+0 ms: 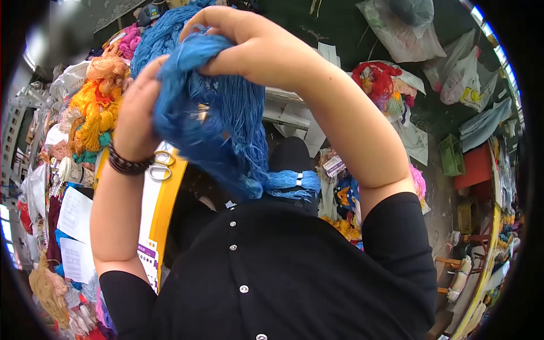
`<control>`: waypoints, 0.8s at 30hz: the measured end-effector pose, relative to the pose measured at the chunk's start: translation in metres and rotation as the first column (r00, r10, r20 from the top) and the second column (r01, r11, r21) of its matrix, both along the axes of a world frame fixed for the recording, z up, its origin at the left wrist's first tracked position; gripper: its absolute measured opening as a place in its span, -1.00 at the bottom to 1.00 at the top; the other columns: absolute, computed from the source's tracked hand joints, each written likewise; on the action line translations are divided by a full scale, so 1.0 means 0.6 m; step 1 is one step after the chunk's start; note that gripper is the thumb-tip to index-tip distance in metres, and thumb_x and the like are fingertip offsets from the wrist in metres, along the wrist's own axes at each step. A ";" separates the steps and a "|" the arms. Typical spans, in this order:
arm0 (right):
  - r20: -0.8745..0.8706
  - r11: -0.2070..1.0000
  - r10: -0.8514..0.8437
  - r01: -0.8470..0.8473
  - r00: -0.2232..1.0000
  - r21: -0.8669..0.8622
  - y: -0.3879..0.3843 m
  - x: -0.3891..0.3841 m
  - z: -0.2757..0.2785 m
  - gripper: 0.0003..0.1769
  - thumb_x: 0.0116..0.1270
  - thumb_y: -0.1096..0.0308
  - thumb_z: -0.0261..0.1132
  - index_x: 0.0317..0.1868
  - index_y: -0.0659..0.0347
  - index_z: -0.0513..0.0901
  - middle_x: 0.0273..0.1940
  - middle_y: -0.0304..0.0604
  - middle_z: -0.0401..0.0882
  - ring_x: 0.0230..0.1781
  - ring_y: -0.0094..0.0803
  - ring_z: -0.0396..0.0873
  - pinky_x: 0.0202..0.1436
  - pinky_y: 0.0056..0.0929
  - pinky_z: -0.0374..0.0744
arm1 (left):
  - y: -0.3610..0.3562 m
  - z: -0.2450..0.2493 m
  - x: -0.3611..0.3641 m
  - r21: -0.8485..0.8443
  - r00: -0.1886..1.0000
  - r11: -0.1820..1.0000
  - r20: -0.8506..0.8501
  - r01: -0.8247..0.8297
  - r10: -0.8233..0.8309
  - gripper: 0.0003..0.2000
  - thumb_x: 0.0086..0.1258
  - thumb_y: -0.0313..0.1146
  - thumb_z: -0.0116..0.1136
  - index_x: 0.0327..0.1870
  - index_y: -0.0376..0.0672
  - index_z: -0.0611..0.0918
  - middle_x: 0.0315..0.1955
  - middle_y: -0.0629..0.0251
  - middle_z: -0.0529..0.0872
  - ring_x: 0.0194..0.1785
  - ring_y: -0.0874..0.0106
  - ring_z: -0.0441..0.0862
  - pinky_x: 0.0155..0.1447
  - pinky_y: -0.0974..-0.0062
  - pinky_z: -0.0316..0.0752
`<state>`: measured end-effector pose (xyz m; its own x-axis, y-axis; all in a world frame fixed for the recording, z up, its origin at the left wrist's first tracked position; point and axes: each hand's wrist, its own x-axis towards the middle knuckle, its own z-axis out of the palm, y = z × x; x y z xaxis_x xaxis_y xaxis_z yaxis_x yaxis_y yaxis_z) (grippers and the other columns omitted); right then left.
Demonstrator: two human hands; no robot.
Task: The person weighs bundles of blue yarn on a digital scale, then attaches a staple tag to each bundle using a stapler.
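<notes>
A large hank of blue yarn hangs between my two raised hands, its loose strands dropping toward my lap. My right hand is closed round the top of the hank, thumb and fingers wrapped over it. On its left side my left hand, with a dark beaded bracelet at the wrist, grips the yarn; its fingers are blurred and partly hidden. Across my dark-trousered leg lies a small blue yarn bundle with white bands. Scissors rest beside my left wrist on the yellow-edged board.
Orange and yellow yarn piles up at the left, with more blue yarn at the back. Written sheets lie on the left. Plastic bags, a green crate and red yarn are on the right.
</notes>
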<state>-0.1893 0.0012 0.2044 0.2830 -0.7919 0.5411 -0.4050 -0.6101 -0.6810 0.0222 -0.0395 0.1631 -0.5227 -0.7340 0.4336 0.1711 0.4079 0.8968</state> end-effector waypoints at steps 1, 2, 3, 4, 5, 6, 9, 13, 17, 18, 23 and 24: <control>-0.029 0.996 -0.086 0.086 0.996 0.004 0.009 -0.004 0.006 -0.53 0.04 0.29 0.38 0.03 0.16 0.60 -0.17 -0.05 0.63 -0.17 -0.29 0.61 -0.03 -0.41 0.56 | -0.009 0.030 0.003 -0.207 0.982 0.977 0.190 0.045 -0.005 -0.75 0.23 -0.54 0.11 -0.07 -0.41 0.56 0.04 0.07 0.57 0.08 0.28 0.54 0.19 0.48 0.41; 0.061 0.998 -0.064 0.066 0.996 -0.026 -0.005 -0.010 -0.012 -0.53 0.04 0.30 0.38 0.03 0.15 0.61 -0.17 -0.06 0.63 -0.17 -0.30 0.60 -0.03 -0.41 0.56 | -0.011 0.050 0.004 -0.240 0.963 0.970 0.269 0.045 0.022 -0.78 0.33 -0.49 0.05 -0.06 -0.39 0.56 0.02 0.11 0.59 0.04 0.35 0.57 0.14 0.51 0.45; 0.150 0.997 -0.039 0.047 0.988 -0.056 -0.021 -0.018 -0.038 -0.53 0.05 0.30 0.39 0.03 0.13 0.61 -0.18 -0.07 0.63 -0.18 -0.31 0.60 -0.04 -0.41 0.56 | -0.016 0.068 -0.001 0.328 0.922 0.863 -0.096 0.385 -0.375 -0.75 0.43 -0.40 -0.03 0.01 -0.35 0.54 -0.01 0.15 0.61 -0.02 0.43 0.62 0.07 0.56 0.52; 0.189 0.994 -0.090 0.098 0.978 -0.037 -0.020 -0.025 -0.054 -0.52 0.07 0.27 0.41 0.05 0.17 0.61 -0.18 -0.07 0.63 -0.17 -0.34 0.60 -0.04 -0.40 0.56 | -0.023 0.077 -0.002 0.344 0.917 0.855 -0.049 0.387 -0.395 -0.71 0.48 -0.37 -0.09 0.11 -0.33 0.48 -0.03 0.17 0.63 -0.03 0.46 0.64 0.06 0.56 0.57; 0.167 0.983 -0.165 0.176 0.972 -0.054 -0.021 -0.031 -0.071 -0.52 0.09 0.26 0.41 0.04 0.21 0.61 -0.18 -0.06 0.64 -0.17 -0.37 0.60 -0.05 -0.41 0.57 | -0.033 0.080 -0.001 0.332 0.938 0.885 0.005 0.326 -0.347 -0.65 0.49 -0.34 -0.16 0.19 -0.34 0.41 -0.01 0.11 0.62 0.02 0.40 0.63 0.12 0.47 0.55; 0.145 0.965 -0.239 0.251 0.960 -0.073 -0.022 -0.036 -0.092 -0.52 0.11 0.24 0.42 0.03 0.25 0.61 -0.18 -0.06 0.64 -0.18 -0.40 0.61 -0.07 -0.42 0.58 | -0.040 0.083 0.000 0.315 0.954 0.912 0.058 0.263 -0.295 -0.59 0.50 -0.32 -0.24 0.28 -0.35 0.33 0.01 0.05 0.62 0.06 0.34 0.62 0.19 0.38 0.52; 0.430 0.958 -0.276 0.285 0.860 0.045 -0.010 -0.030 -0.179 -0.61 0.16 0.32 0.39 -0.04 0.33 0.59 -0.21 -0.12 0.66 -0.26 -0.48 0.62 -0.13 -0.51 0.59 | -0.037 0.109 0.007 0.395 0.918 0.846 0.017 0.358 -0.397 -0.55 0.52 -0.33 -0.27 0.37 -0.32 0.22 0.18 -0.03 0.50 0.18 0.25 0.56 0.27 0.31 0.47; 0.209 0.926 -0.290 0.219 0.934 0.307 0.028 -0.007 -0.285 -0.80 0.25 0.33 0.29 -0.20 0.27 0.66 -0.31 -0.19 0.66 -0.30 -0.50 0.59 -0.16 -0.48 0.56 | -0.056 0.121 0.039 0.420 0.798 0.709 -0.065 0.567 -0.600 -0.52 0.56 -0.27 -0.39 0.41 -0.31 0.16 0.28 -0.06 0.40 0.32 0.18 0.42 0.35 0.14 0.37; 0.034 0.939 -0.152 0.134 0.988 0.316 0.052 0.058 -0.312 -0.81 0.23 0.32 0.28 -0.25 0.25 0.70 -0.36 -0.02 0.67 -0.28 -0.20 0.67 -0.18 -0.36 0.59 | -0.057 0.126 0.065 0.498 0.950 0.819 -0.036 0.285 -0.309 -0.47 0.56 -0.15 -0.44 0.39 -0.34 0.21 0.31 -0.06 0.35 0.30 0.13 0.43 0.32 0.06 0.39; 0.019 0.943 -0.142 0.130 0.990 0.305 0.052 0.077 -0.307 -0.81 0.24 0.31 0.27 -0.24 0.24 0.69 -0.35 -0.01 0.66 -0.28 -0.19 0.67 -0.18 -0.35 0.58 | -0.068 0.124 0.081 0.505 0.976 0.838 -0.042 0.207 -0.216 -0.47 0.55 -0.15 -0.43 0.39 -0.34 0.21 0.30 -0.07 0.35 0.30 0.12 0.43 0.33 0.04 0.38; 0.575 0.648 -0.123 -0.373 0.809 0.664 -0.029 0.135 -0.347 -0.75 0.37 0.24 0.19 -0.09 0.22 0.61 -0.39 -0.18 0.64 -0.44 -0.48 0.59 -0.36 -0.55 0.52 | -0.029 0.115 0.076 0.370 0.898 0.821 -0.252 0.434 -0.361 -0.45 0.47 -0.18 -0.14 0.33 -0.44 0.27 0.27 -0.17 0.36 0.32 0.07 0.39 0.36 0.15 0.32; 0.676 0.540 -0.193 -0.498 0.712 0.679 -0.039 0.134 -0.345 -0.71 0.38 0.22 0.19 -0.01 0.21 0.57 -0.37 -0.20 0.63 -0.44 -0.53 0.57 -0.37 -0.59 0.52 | 0.008 0.110 0.048 0.315 0.842 0.788 -0.307 0.529 -0.443 -0.38 0.44 -0.09 -0.10 0.35 -0.43 0.24 0.33 -0.16 0.28 0.39 0.08 0.30 0.43 0.13 0.21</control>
